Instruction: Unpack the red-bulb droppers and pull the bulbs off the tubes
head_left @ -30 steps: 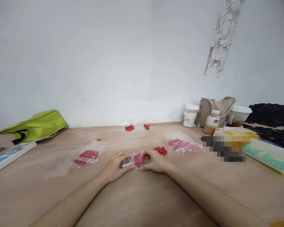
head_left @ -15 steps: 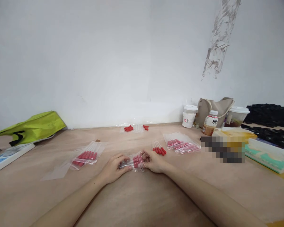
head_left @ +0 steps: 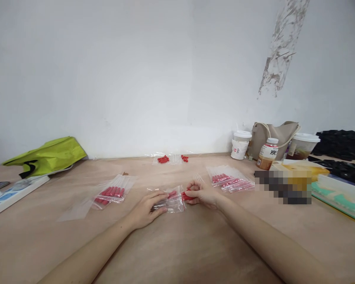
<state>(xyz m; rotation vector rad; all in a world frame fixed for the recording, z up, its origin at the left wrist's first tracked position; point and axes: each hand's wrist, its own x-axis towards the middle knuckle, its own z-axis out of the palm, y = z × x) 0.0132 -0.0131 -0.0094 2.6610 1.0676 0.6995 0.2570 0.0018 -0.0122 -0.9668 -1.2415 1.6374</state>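
Note:
A clear zip bag (head_left: 174, 206) with red pieces inside lies in front of me. My left hand (head_left: 154, 205) holds it by its left side, fingers over the top and thumb along the near side. At the bag's right end, my right hand (head_left: 199, 194) pinches red-tipped sticks (head_left: 187, 195). I cannot tell how far these reach into the bag. Thin pale shafts (head_left: 198, 177) show just behind my right hand, which hides their other ends. Filled bags of red-tipped sticks (head_left: 114, 192) lie to the left, and more filled bags (head_left: 229, 180) lie to the right.
Small red pieces (head_left: 163, 159) lie on clear plastic by the wall. A green bag (head_left: 53, 156) and a white power strip (head_left: 20, 195) are at left. A paper cup (head_left: 240, 146), a bottle (head_left: 268, 154), a beige bag (head_left: 258, 136) and a lidded tub (head_left: 340, 197) stand at right.
My right hand has shifted slightly right and now pinches red-tipped sticks at the bag's end. The bag lies flatter under my left hand. The view has turned a little left.

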